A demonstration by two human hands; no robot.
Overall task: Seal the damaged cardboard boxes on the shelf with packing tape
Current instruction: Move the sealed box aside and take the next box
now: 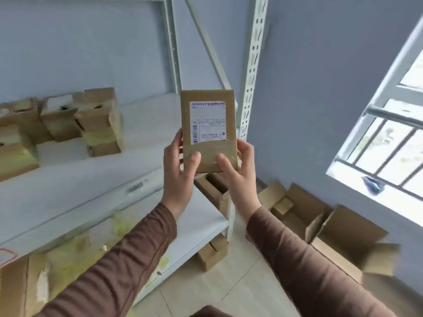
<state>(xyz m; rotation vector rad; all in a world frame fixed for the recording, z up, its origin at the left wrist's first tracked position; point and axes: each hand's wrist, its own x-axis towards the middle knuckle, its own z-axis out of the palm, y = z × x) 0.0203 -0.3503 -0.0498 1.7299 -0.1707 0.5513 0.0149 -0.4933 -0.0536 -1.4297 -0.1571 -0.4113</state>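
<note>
Both hands out front, left hand (pixel 178 165) and right hand (pixel 240 170) each with a grip clamped on the bottom corners of a labelled cardboard box (pixel 208 131), thumbs on its face. It's held upright in the air off the shelf (pixel 146 124) edge, open boxes (pixel 96 120) well apart at left.

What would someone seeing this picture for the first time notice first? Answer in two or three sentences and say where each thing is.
At the centre, a flat cardboard box with a white shipping label is held upright, the left hand and right hand gripping its lower corners. To the left, opened small boxes crowd a white shelf. At the lower right, empty open cartons lie on the floor beneath a barred window.
</note>
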